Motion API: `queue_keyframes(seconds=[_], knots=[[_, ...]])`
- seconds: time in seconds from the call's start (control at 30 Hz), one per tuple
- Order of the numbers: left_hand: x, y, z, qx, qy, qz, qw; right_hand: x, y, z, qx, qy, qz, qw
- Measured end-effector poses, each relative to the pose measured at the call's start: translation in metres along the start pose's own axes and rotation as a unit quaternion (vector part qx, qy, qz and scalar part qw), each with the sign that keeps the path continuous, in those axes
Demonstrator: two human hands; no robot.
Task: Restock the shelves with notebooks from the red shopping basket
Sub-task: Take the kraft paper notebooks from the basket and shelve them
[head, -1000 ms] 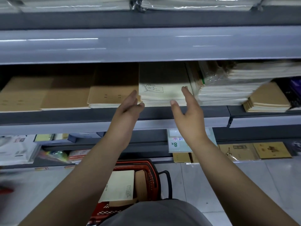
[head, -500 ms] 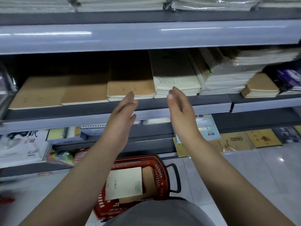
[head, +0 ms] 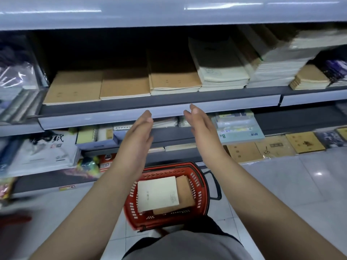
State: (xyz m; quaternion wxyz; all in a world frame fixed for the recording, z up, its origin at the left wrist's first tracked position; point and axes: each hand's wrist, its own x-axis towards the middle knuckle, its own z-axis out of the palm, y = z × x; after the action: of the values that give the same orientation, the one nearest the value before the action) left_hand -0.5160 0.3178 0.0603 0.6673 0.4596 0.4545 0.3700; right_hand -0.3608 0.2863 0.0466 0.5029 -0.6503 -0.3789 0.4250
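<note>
Two notebooks show in the red basket [head: 199, 182] on the floor: a cream notebook [head: 157, 193] lying flat on top, partly covering a brown notebook [head: 185, 192] to its right. The cream one's long axis runs roughly toward the shelf, tilted a little. Both sit below and nearer the body than the hands, about midway between the forearms. The left hand [head: 139, 132] and right hand [head: 201, 128] hang empty, fingers straight, palms facing each other, just before the shelf edge [head: 159, 111]. Neither looks clearly nearer; reaching means dropping down and drawing back.
</note>
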Motion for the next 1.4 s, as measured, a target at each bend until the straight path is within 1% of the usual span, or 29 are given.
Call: queue_keyframes(seconds=[0.3,0.43,0.5,0.7,0.9,0.97,1.1,1.23,1.4], knots=[[-0.017,-0.030,-0.030,0.000,0.004,-0.025,1.000,-0.021,0.031,0.031,-0.005,-0.013,0.031,0.999],[-0.016,-0.044,-0.035,-0.015,0.009,-0.040,0.999,-0.021,0.049,0.042,-0.006,-0.022,0.064,0.998],[-0.013,-0.051,-0.037,-0.023,0.014,-0.049,0.998,-0.020,0.058,0.045,-0.011,-0.026,0.080,0.996],[0.005,-0.073,-0.043,-0.039,0.045,-0.079,0.995,-0.006,0.081,0.051,-0.021,-0.052,0.090,0.994],[0.018,-0.114,-0.047,-0.073,0.063,-0.117,0.989,0.007,0.114,0.062,-0.057,-0.070,0.113,0.990],[0.016,-0.129,-0.051,-0.089,0.066,-0.143,0.983,0.010,0.129,0.066,-0.060,-0.079,0.124,0.987],[0.018,-0.162,-0.061,-0.004,0.082,-0.135,0.987,0.018,0.161,0.075,-0.072,-0.106,0.159,0.979],[0.027,-0.194,-0.070,0.004,0.089,-0.162,0.983,0.025,0.192,0.080,-0.087,-0.133,0.195,0.968],[0.042,-0.234,-0.083,-0.042,0.103,-0.191,0.975,0.037,0.232,0.088,-0.122,-0.147,0.223,0.956]])
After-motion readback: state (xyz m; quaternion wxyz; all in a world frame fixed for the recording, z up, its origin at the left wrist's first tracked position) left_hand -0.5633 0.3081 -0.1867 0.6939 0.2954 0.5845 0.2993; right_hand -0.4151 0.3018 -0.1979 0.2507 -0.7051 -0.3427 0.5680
